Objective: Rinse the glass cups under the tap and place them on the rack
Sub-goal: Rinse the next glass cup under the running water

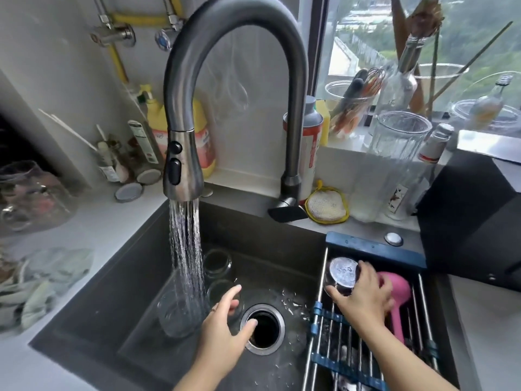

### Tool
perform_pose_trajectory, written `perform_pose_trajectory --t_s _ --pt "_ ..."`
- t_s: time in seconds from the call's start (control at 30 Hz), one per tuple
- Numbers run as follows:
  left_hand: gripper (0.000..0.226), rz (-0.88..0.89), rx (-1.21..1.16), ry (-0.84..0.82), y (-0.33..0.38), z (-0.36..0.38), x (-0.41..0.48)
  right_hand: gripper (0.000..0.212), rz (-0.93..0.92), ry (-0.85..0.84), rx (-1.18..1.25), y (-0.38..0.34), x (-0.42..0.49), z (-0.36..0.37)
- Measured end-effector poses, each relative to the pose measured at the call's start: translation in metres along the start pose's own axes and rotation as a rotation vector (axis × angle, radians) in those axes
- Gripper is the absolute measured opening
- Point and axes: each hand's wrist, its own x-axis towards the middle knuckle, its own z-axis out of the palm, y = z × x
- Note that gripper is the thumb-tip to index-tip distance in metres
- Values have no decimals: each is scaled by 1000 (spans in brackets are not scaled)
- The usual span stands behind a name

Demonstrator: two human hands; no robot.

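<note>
Water pours from the grey tap head (181, 165) into the dark sink (112, 292). Three clear glass cups stand in the sink: one under the stream (176, 314), one behind it (217, 263) and one (222, 292) beside my left hand (225, 325). That hand hovers with spread fingers over the drain (263, 328), holding nothing. My right hand (363, 297) grips an upside-down glass cup (342, 273) on the roll-up rack (338, 334) across the sink's right side.
A pink utensil (397, 300) lies on the rack right of my right hand. Bottles, a scrub pad (327, 206) and glass jars crowd the ledge behind the sink. A cloth (48, 280) lies on the left counter. A black appliance (473, 221) stands at right.
</note>
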Motion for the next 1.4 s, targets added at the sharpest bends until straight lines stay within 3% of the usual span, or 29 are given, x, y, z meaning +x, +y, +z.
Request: perform_pose_trajectory --t_s 0.1,0.2,0.27,0.37,0.5,0.67,0.8,0.9,0.97,1.03,1.13,1.23,1.4 --pt "59 -48 -18 90 -6 -10 3 83 29 127 178 -23 -8 -14" --pt "54 -119 17 147 -17 -24 5 68 -183 216 268 -60 -32 -11" --pt "53 -179 50 172 -25 -33 8 56 -404 59 238 -84 -54 7" --pt "52 -277 71 193 -34 -47 11 46 -641 -332 71 -104 -80 46" --pt "49 -329 33 195 -47 -59 12 46 -785 -545 -185 -115 -85 93" --pt "52 -346 -28 181 -61 -56 8 63 -883 -557 -408 -130 -71 137" --pt "52 -340 -45 155 -68 -52 11 48 -963 -505 -542 -128 -61 158" --pt "53 -351 -68 154 -68 -49 12 27 -1055 -460 -482 -127 -61 150" --pt "57 -354 -47 144 -67 -48 12 36 -1115 -421 -427 -126 -66 135" --pt "67 -337 -35 114 -66 -47 11 37 -1065 -392 -389 -124 -69 120" --pt "93 -269 -59 47 -58 -40 10 15 -874 -552 -155 -127 -73 86" --pt "112 -176 -136 47 -43 -35 10 26 -773 -572 126 -142 -80 53" --pt "106 -61 -319 254 -18 -58 18 25 -713 -592 418 -181 -96 19"
